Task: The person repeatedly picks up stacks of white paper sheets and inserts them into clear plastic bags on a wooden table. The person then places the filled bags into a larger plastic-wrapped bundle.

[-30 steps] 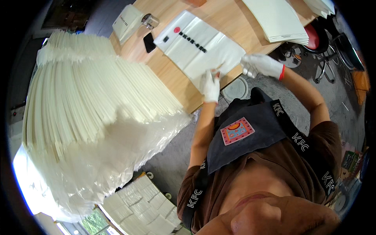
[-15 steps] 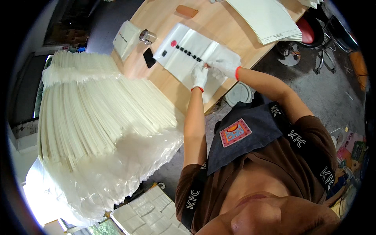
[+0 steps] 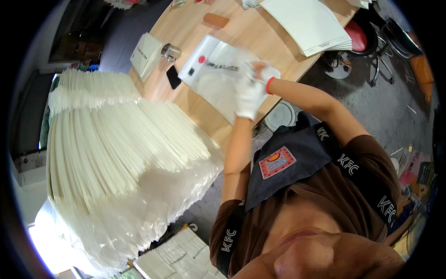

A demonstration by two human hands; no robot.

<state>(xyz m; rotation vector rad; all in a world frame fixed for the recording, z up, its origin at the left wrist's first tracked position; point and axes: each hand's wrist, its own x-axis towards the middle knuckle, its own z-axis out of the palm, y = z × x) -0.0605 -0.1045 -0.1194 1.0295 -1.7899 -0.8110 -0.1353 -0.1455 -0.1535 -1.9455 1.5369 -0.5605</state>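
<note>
A flat clear plastic bag [image 3: 216, 90] lies on the wooden table, over or around something white with a red round mark and a black printed row. Above the bag's right part, my left hand [image 3: 247, 98], in a white glove, is smeared by motion. My right hand [image 3: 265, 74], gloved in white with a red cuff, meets it from the right, and bare fingertips show near its top. The two hands overlap, so what their fingers hold is hidden. Blurred film rises beside them.
Left of the bag are a black phone [image 3: 173, 77], a metal cup [image 3: 170, 52] and a white packet [image 3: 147, 56]. A brown block [image 3: 216, 20] and large white sheets [image 3: 304, 25] lie farther back. A tall stack of plastic-wrapped sheets [image 3: 111, 139] stands left of the table.
My left hand has moved up and right, over my right hand. Both were at the bag's film before. The bag's right part is now blurred, and the whole view has shifted slightly.
</note>
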